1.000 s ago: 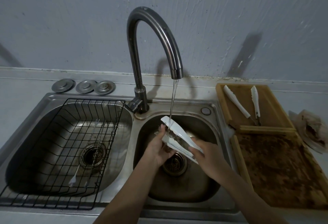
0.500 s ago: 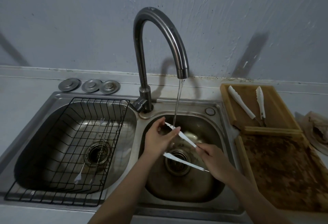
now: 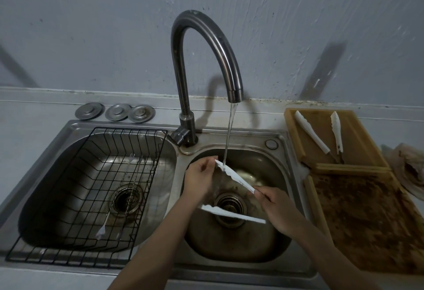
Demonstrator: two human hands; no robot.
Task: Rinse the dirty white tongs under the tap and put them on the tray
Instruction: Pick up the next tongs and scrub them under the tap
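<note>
My right hand gripping the white tongs at the hinge, arms now spread wider than before, left hand pinching the upper tip under the tap stream

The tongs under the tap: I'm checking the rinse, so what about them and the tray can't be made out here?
- Head view: the hinge end of the tongs is hidden inside the right hand.
- The upper arm's tip is partly covered by the left hand and the water.
- Remaining dirt is too small and dim to judge.
- The wooden tray shows two white arms; their join is too dark to tell.
</note>
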